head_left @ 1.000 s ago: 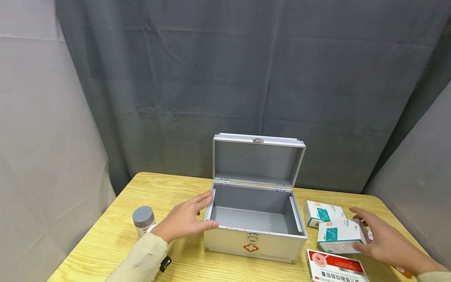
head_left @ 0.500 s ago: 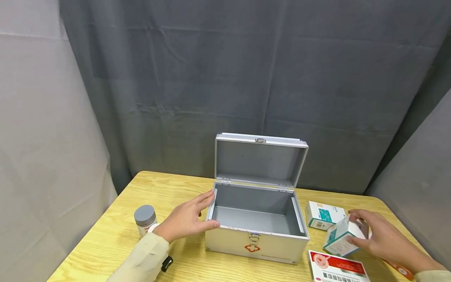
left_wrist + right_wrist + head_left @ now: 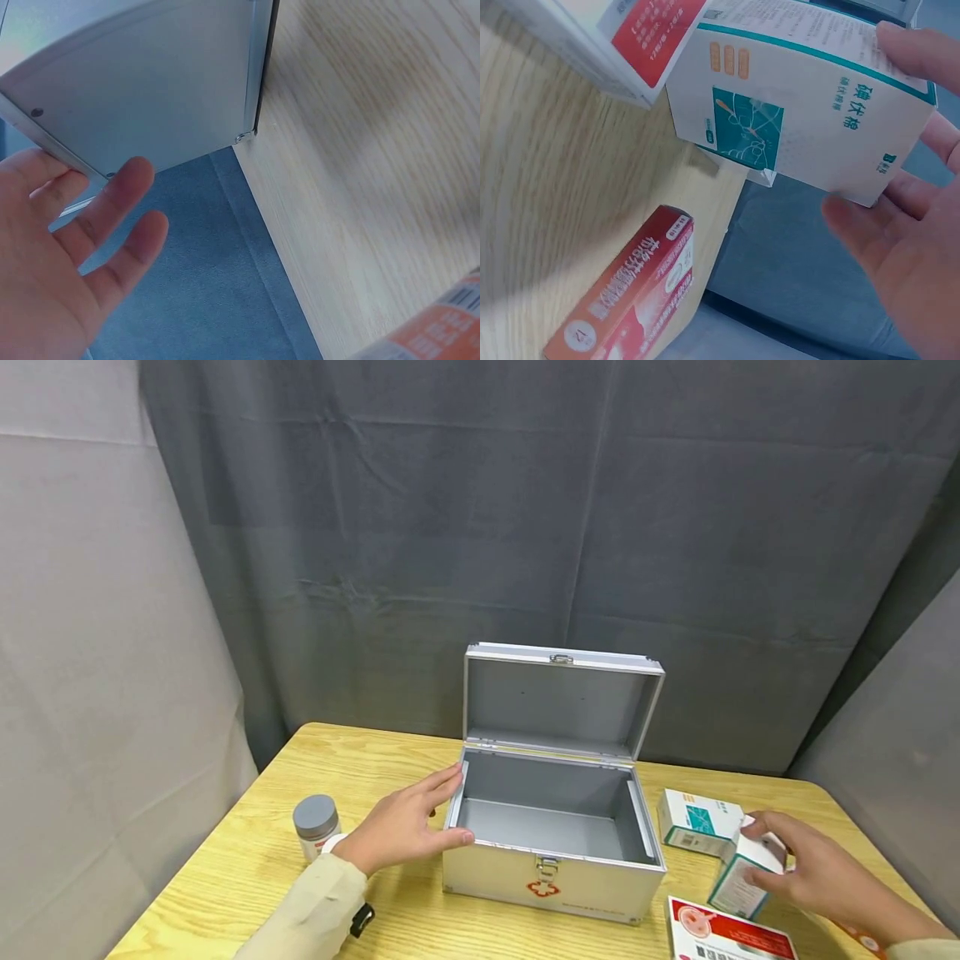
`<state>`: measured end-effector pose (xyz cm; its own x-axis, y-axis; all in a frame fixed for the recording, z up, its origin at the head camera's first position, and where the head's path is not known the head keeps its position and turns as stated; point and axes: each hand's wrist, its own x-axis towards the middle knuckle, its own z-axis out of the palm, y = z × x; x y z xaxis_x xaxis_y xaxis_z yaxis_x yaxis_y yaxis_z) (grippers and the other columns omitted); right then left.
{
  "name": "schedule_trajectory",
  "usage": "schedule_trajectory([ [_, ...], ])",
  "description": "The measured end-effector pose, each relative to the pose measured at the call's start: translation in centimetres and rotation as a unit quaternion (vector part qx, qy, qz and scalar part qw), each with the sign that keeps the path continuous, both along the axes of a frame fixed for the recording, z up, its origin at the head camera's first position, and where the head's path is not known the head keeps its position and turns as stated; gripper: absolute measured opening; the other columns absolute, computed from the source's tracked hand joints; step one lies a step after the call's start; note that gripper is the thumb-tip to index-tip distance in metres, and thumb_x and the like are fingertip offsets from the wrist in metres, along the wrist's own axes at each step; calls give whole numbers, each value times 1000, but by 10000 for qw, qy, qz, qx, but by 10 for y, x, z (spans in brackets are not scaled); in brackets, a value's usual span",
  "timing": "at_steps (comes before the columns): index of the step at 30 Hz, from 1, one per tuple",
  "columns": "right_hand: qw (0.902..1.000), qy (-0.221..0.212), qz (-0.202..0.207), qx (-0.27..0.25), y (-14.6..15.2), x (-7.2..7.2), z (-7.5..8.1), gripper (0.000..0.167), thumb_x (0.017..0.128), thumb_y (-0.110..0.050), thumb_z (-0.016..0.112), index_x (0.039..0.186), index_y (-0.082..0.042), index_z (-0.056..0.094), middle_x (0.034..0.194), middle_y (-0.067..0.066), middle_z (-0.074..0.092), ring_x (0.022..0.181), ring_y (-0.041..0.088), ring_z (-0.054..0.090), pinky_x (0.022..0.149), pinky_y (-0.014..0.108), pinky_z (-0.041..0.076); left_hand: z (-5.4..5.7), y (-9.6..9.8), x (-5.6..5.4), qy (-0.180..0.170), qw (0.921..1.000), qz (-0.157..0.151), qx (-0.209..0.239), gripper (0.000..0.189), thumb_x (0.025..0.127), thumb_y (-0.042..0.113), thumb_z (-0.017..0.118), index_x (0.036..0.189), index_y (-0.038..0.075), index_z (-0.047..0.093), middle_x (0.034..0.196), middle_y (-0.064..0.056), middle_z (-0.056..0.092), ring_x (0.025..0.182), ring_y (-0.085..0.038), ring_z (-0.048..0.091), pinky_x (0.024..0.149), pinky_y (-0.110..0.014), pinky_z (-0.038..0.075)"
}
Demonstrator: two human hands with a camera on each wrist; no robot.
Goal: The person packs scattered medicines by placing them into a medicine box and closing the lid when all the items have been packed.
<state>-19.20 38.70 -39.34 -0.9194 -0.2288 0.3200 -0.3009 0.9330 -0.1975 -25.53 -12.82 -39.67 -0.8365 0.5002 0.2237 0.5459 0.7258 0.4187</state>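
An aluminium first-aid case (image 3: 585,887) stands on the table with its lid raised and its inside bare. My left hand (image 3: 405,828) rests on its left rim, thumb over the front corner; in the left wrist view the fingers (image 3: 124,202) are spread and relaxed against the side. On the right, my right hand (image 3: 817,870) pinches a white-and-teal medicine box (image 3: 810,112) between thumb and fingertips. This box is tilted up on end. Just behind it lies a similar white-and-teal box (image 3: 697,820). A red-and-white medicine box (image 3: 727,933) lies flat in front.
A white bottle with a grey cap (image 3: 315,818) stands left of the case, behind my left wrist. In the right wrist view a red-orange carton (image 3: 630,292) lies on the wooden table (image 3: 225,893) near its edge. A dark grey curtain (image 3: 420,568) hangs behind.
My right hand has tipped the white-and-teal medicine box from lying flat to standing up on end. The left hand stays on the case's rim. The head view has shifted slightly.
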Motion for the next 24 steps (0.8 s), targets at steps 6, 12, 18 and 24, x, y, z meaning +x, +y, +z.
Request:
schedule_trajectory([
  [6,9988,440,203,-70,3,0,-7,50,58,-22,94,95,-23,61,115,18,69,82,-8,44,61,22,41,-1,-1,0,32,10000,1,10,90,84,71,60,154,20,37,163,9,32,145,-23,42,110,-51,44],
  [12,9973,654,293,159,5,0,-6,49,59,-20,92,97,-27,62,114,9,68,95,-1,50,71,27,47,-2,-1,-1,19,10000,6,6,90,84,72,59,154,21,37,163,9,31,138,-22,50,109,-52,45],
  [18,9987,400,95,312,4,2,1,47,60,-25,92,99,-27,65,110,1,68,92,4,53,71,28,48,-1,-2,-1,33,10000,6,6,89,83,71,59,154,21,37,163,10,31,138,-22,51,107,-51,46],
  [24,9991,394,124,69,9,6,11,51,58,-21,93,102,-21,67,105,2,68,88,-10,45,62,21,42,-2,-2,-2,16,10000,-23,-5,88,84,71,59,154,22,36,163,9,31,120,-21,64,103,-50,49],
])
